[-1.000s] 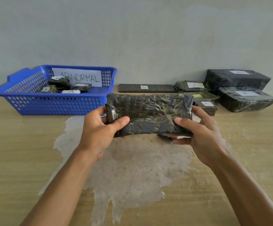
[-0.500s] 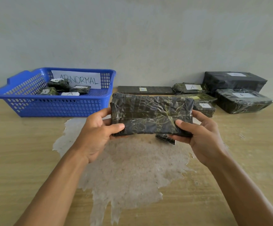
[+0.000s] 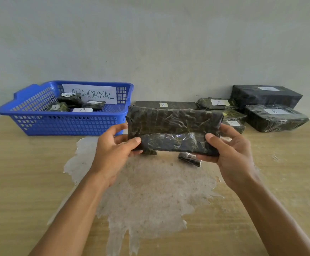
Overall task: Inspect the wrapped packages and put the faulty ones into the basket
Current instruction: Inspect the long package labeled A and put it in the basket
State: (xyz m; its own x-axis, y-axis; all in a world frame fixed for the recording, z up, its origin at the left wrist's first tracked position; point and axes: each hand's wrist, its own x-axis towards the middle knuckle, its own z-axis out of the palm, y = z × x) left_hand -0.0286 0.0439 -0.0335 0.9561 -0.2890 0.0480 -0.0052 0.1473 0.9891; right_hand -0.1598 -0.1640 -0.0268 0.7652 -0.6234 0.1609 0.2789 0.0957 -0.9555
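Observation:
I hold a long dark package (image 3: 172, 129) wrapped in crinkled clear film above the middle of the table. My left hand (image 3: 115, 154) grips its left end and my right hand (image 3: 228, 154) grips its right end, thumbs on the near face. A blue plastic basket (image 3: 65, 124) with an "ABNORMAL" sign stands at the back left and holds several small wrapped packages (image 3: 71, 99). More wrapped packages, labelled A or B, lie along the wall at the back right (image 3: 274, 117).
A small dark wrapped piece (image 3: 188, 158) lies on the table under the held package. A pale worn patch (image 3: 150, 191) covers the middle of the wooden table. A flat package marked B (image 3: 165, 104) lies against the wall behind the held one.
The held package has tipped so that its near face with a film band shows more. Both hands have shifted slightly with it.

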